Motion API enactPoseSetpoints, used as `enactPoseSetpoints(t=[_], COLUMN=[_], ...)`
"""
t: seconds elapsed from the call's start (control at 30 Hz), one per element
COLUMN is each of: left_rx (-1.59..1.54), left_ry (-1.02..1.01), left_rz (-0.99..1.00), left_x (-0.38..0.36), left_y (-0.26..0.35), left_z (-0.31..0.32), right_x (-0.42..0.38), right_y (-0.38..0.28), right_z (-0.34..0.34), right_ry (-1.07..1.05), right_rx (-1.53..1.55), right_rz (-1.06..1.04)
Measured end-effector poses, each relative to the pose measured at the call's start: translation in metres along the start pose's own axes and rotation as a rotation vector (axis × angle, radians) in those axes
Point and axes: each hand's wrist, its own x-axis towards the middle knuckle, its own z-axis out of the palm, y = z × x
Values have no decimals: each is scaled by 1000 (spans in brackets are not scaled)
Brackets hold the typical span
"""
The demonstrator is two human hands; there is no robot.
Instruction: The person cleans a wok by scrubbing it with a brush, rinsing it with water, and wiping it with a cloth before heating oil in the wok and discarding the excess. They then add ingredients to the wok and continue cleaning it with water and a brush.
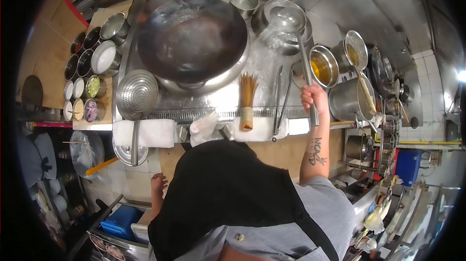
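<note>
My right hand (314,97) is closed around the long metal handle of a ladle (304,54). The ladle's bowl is over a metal pot (277,4) at the back right, where water splashes around it. My left hand (158,183) hangs low by my side, away from the stove, its fingers loosely bent and apart with nothing seen in them. A large dark wok (192,37) sits on the burner, left of the ladle. Between wok and right hand lie a bamboo brush (248,98) and metal tongs (279,103).
On the left, a perforated strainer (137,94) rests near several ingredient containers (91,110). Right of the ladle stand a pot of yellow liquid (323,67), a tall pot (347,103) and a fine strainer (357,50). Folded white towels (150,133) line the stove's front edge.
</note>
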Motion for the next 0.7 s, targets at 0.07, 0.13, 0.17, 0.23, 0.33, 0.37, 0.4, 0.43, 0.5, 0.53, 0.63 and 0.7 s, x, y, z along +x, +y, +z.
enactPoseSetpoints(t=[0.07,0.13,0.17,0.23,0.33,0.37,0.4,0.43,0.5,0.53,0.63,0.7], left_rx=[49,-2,-54,-42,-56,-68,-53,-38,58,114,190,190], left_ry=[-16,-11,-3,7,62,89,65,42,2,-10,-29,-31], left_rz=[21,-16,-48,-54,-111,-139,-133,-128,-69,-36,-26,-44], left_x=[7,5,4,5,3,1,-3,-9,-18,-17,-21,-21], left_y=[1,7,11,5,-4,-7,-10,-12,-29,-43,-67,-73], left_z=[-2,0,2,2,6,7,7,5,2,0,-4,-5], right_x=[2,12,21,50,110,125,140,159,197,215,228,207], right_y=[-8,-17,-23,-32,-33,-31,-29,-27,-18,-19,-37,-45], right_z=[6,12,15,10,-9,-2,3,3,1,-7,-22,-7], right_ry=[132,231,279,343,420,465,511,462,366,209,-186,-168], right_rx=[-261,-459,-559,-714,-944,-1057,-1170,-1099,-956,-487,646,718], right_rz=[-45,-70,-84,-122,-150,-127,-104,-42,84,158,300,258])
